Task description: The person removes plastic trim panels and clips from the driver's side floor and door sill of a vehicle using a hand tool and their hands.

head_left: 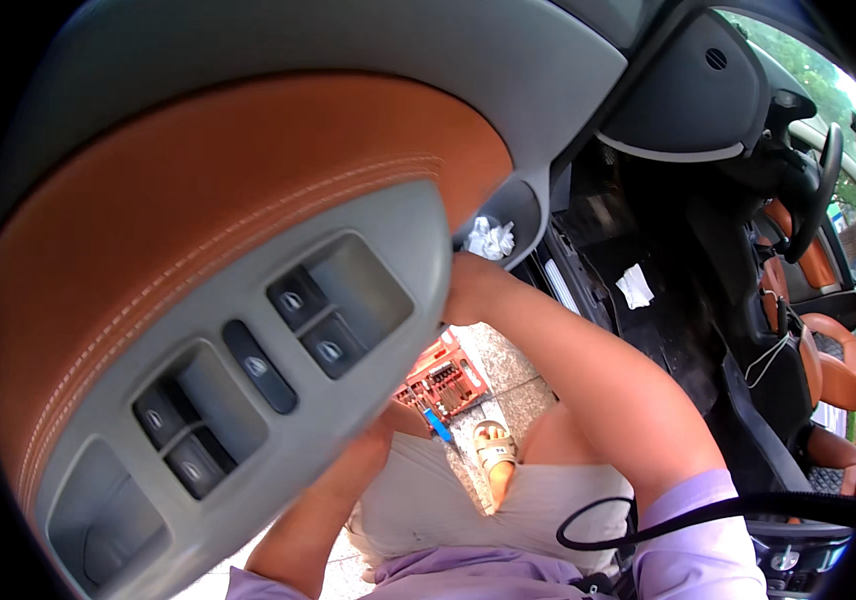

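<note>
A car door panel (248, 120) in grey with orange trim fills the left and upper part of the view. On its armrest (368, 400) sit several black window switches (331, 350). My right hand (465, 288) reaches to the armrest's right end, and its fingers are hidden behind it. Below the armrest's lower edge, my left hand (376, 438) shows only near the wrist, the rest being covered by the armrest. What either hand touches or holds underneath cannot be seen.
An open red tool case (463, 385) with bits and a blue-handled tool (437, 425) lies on the paving by my sandalled foot (495, 450). Crumpled white tissue (490, 238) fills the door pocket. A black cable (708, 510) loops near my right arm. The car floor (638, 240) is to the right.
</note>
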The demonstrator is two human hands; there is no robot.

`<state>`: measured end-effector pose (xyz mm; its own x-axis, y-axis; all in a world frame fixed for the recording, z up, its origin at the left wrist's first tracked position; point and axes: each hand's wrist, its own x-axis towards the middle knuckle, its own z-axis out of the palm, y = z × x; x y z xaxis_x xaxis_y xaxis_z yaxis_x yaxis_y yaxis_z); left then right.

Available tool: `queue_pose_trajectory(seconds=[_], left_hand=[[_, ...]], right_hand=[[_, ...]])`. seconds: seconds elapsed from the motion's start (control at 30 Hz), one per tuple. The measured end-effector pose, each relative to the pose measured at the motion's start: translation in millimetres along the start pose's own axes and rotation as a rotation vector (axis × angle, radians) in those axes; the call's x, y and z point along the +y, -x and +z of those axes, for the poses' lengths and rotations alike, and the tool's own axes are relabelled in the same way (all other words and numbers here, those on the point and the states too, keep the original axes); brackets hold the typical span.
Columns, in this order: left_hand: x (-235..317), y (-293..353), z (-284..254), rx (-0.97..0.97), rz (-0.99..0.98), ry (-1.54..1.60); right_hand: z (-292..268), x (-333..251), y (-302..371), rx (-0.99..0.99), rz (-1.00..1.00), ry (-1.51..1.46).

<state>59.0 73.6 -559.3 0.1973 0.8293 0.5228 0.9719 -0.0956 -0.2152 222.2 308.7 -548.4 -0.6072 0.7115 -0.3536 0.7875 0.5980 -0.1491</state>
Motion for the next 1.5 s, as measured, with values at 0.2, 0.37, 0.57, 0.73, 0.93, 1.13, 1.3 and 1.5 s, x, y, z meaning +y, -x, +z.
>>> queue_pose_trajectory(seconds=[0.2, 0.37, 0.57, 0.73, 0.93, 1.13, 1.3, 1.5], left_hand=[[-7, -17, -21, 0.079, 0.056, -0.226], [-4, -18, -13, 0.120, 0.041, -0.242], [4, -3, -4, 0.031, 0.009, -0.180], [-1, -1, 4, 0.016, 0.000, -0.139], [7, -6, -11, -0.100, -0.065, -0.087], [9, -12, -24, -0.227, -0.095, -0.032], [9, -18, -37, -0.402, -0.187, 0.060], [12, -64, -43, -0.675, -0.430, 0.429]], right_hand=[[-15, -28, 3, -0.124, 0.126, 0.037], [-17, -39, 18, 0.032, 0.001, -0.167], [-23, -75, 16, -0.169, 0.063, -0.187], [-10, -78, -1, -0.251, 0.028, -0.189], [-1, -70, -2, -0.287, -0.036, -0.152], [8, -43, 1, 0.055, -0.369, -0.320], [-35, 9, 47, 0.077, -0.306, -0.729], [-48, 49, 50, 0.252, -0.247, -0.464]])
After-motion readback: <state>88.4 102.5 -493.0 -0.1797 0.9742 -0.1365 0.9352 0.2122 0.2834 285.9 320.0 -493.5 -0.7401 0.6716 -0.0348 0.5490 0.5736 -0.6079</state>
